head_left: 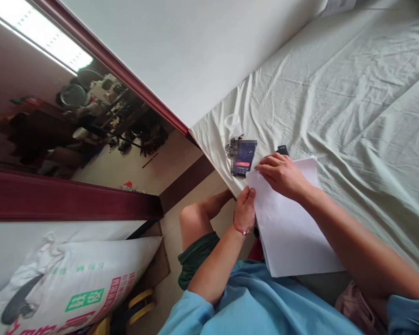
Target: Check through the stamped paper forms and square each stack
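Observation:
A small stack of white paper [293, 232] lies across my lap and the edge of the cloth-covered surface, its sheets slightly fanned at the far right corner. My left hand [246, 207], with a red bracelet at the wrist, grips the left edge, thumb on top and fingers underneath. At the far left corner, the bent fingers of my right hand [281, 176] close on the paper's edge; their tips are partly hidden. Just beyond that corner is a smartphone [245, 158] with a lit screen. A small black object [282, 150] sits behind my right hand.
Beside the phone are a bunch of keys [229, 146] and a clear plastic cup [233, 123]. The wrinkled pale cloth [352, 116] stretches right, against a white wall. At lower left stands a large printed white sack [91, 279]. A dark red doorframe [73, 200] opens onto a cluttered room.

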